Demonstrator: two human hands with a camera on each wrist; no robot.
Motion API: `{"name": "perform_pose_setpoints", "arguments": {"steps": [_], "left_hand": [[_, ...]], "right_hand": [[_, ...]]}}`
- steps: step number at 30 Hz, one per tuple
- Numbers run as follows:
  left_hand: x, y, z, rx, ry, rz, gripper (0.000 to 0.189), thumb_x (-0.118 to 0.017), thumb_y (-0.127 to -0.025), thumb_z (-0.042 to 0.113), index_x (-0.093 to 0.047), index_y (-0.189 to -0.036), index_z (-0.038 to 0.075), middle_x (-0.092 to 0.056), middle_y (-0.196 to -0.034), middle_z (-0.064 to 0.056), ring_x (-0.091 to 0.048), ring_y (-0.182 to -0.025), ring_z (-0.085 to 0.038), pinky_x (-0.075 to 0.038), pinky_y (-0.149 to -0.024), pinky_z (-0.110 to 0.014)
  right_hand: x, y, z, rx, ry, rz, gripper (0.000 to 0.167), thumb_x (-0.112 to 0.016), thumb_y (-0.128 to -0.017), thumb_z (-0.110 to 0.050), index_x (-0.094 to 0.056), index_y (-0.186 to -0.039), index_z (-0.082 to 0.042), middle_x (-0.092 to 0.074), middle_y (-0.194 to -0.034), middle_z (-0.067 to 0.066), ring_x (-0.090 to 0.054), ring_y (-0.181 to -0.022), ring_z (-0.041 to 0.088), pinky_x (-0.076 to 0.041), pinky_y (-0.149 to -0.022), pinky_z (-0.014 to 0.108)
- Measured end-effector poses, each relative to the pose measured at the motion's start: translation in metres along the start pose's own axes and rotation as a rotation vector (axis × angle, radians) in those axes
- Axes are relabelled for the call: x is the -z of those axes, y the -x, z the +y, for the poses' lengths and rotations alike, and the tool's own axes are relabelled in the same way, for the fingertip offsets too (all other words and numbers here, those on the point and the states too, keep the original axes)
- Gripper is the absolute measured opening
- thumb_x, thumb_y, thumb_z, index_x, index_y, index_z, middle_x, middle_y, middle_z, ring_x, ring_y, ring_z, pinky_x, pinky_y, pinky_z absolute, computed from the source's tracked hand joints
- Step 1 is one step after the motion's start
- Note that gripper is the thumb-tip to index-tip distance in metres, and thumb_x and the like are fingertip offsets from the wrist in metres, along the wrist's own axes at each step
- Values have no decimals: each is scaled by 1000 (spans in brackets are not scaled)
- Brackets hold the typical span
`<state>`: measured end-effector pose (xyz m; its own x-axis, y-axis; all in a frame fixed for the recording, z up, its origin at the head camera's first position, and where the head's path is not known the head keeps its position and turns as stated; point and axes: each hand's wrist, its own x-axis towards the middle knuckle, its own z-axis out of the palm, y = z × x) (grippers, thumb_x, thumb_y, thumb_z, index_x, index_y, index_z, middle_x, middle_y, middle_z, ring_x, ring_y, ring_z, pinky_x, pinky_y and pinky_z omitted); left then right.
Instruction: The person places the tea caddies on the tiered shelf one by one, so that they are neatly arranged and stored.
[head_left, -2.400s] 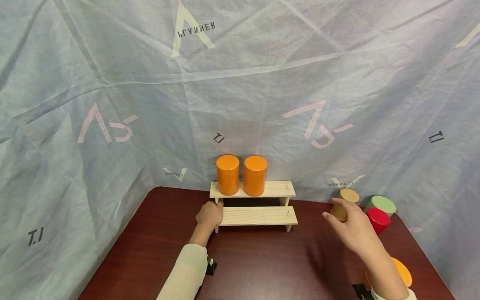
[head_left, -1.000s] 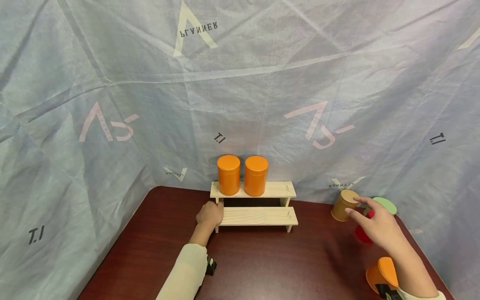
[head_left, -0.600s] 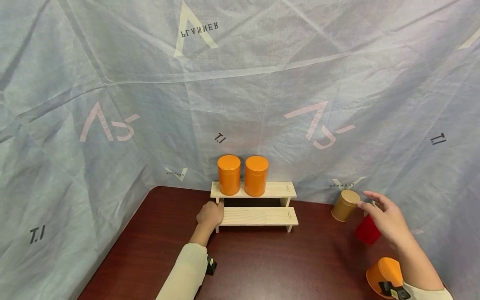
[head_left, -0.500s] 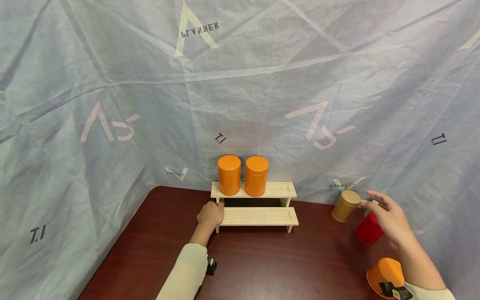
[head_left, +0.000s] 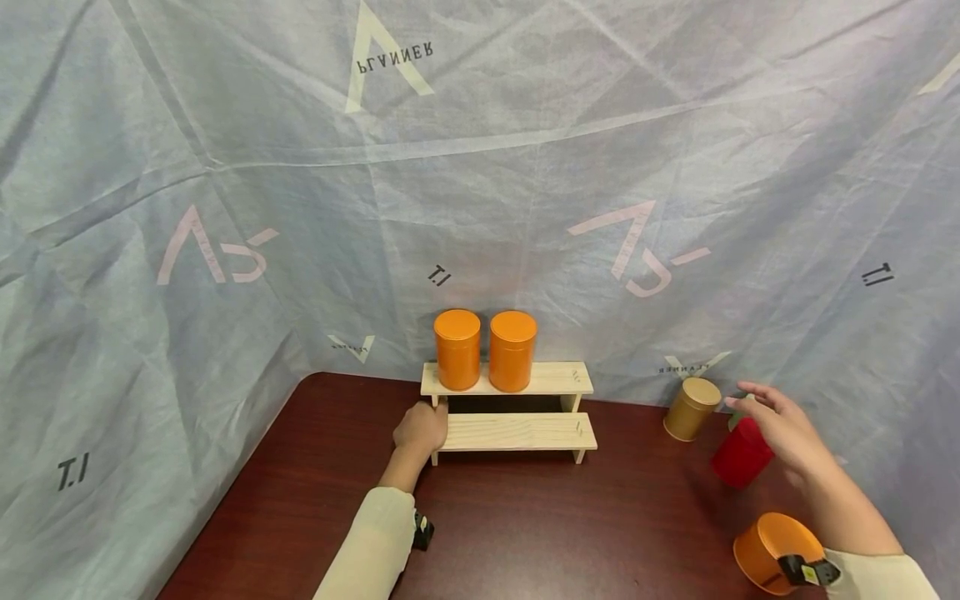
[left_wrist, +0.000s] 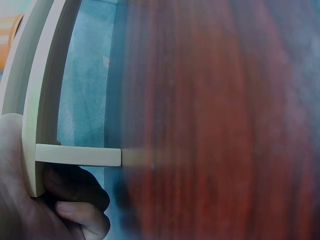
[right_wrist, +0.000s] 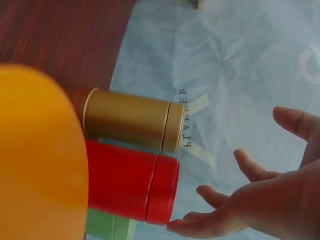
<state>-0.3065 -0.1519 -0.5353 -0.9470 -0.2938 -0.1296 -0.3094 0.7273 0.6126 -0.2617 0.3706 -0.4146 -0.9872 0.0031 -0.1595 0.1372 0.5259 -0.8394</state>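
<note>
My left hand [head_left: 420, 427] grips the left end of a two-tier pale wooden stand [head_left: 517, 432]; in the left wrist view its fingers [left_wrist: 82, 215] curl under the board beside a leg. Two orange canisters [head_left: 457, 358] stand upright on the upper tier. At the right, my right hand [head_left: 787, 437] hovers with fingers spread, holding nothing. It is nearest to a red canister [head_left: 738, 458], whose lid it partly covers in the head view. A gold canister [head_left: 688, 412] stands left of its fingertips. Behind the red one is a green canister [right_wrist: 107, 225], mostly hidden in the head view.
Another orange canister [head_left: 765, 558] stands at the front right, close by the right wrist, and looms large in the right wrist view. The dark red-brown table [head_left: 540, 525] ends at a grey printed cloth [head_left: 480, 208] hung behind and at both sides.
My right hand has moved right, from in front of the gold canister to over the red and green ones. My left hand, the stand and the canisters have stayed put.
</note>
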Motion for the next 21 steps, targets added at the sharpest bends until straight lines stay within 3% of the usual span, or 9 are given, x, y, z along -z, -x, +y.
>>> {"name": "perform_pose_setpoints", "arguments": {"steps": [6, 11, 18, 21], "left_hand": [[-1, 0, -1, -6, -10, 6, 55, -38, -111, 44, -52, -66, 16, -50, -65, -4, -54, -58, -24, -41, -53, -38], [-2, -1, -1, -7, -15, 6, 55, -37, -111, 43, -54, -67, 14, -51, -66, -5, -54, -58, -24, -41, -53, -37], [-2, -1, -1, -8, -12, 7, 56, -37, -111, 44, -55, -67, 14, -51, -65, -5, -53, -57, -24, -41, -52, -38], [-2, -2, -1, -3, -14, 1, 57, -37, -111, 44, -55, -66, 15, -50, -63, -5, -52, -55, -23, -40, -51, -37]], "right_hand": [[6, -5, 3, -15, 91, -26, 83, -40, -110, -56, -17, -166, 1, -8, -169, 41, -17, -151, 64, -30, -110, 80], [7, -8, 6, -1, 168, -70, 82, -49, -110, -50, -21, -163, 6, -7, -166, 46, -17, -149, 67, -36, -108, 76], [11, -16, 15, 37, 256, -106, 71, -61, -108, -34, -33, -156, 10, -30, -156, 43, -49, -131, 58, -54, -97, 60], [14, -20, 22, 20, 258, -131, 66, -63, -106, -23, -34, -155, 11, -31, -153, 44, -57, -123, 51, -57, -92, 53]]}}
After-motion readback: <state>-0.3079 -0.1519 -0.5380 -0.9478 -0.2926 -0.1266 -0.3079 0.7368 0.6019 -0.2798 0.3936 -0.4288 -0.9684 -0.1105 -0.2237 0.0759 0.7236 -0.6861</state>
